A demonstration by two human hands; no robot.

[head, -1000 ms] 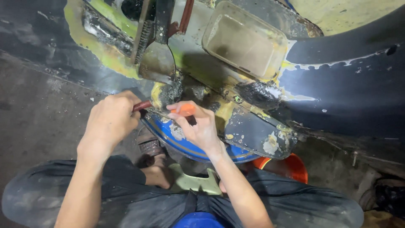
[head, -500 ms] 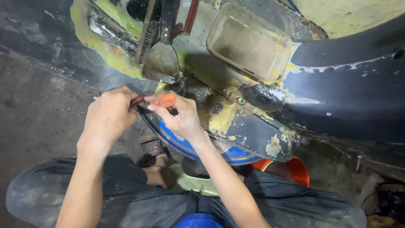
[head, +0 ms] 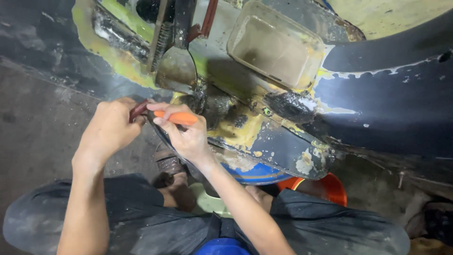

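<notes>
From the head camera, looking down past the person's knees, an orange-handled tool (head: 175,117) lies nearly level, its long axis running left to right with a slight downward slope toward the right. Its handle end points right; the working end points left, toward the other hand, and is hidden between the two hands, so what kind of tip it has cannot be told. The handle is smooth, bright orange and slim. The right hand (head: 186,134) is closed around it, fingers curled over the top from the far side, the thumb underneath, with the orange showing between the knuckles and the fingertips. The left hand (head: 112,128) is bunched into a tight pinch just left of it, gripping a small dark reddish piece (head: 138,111) that pokes out beside the thumb. Both hands meet at the lower edge of a dark, paint-worn vehicle body panel (head: 283,141) smeared with yellow-green filler. A clear rectangular recess (head: 276,45) sits above.
</notes>
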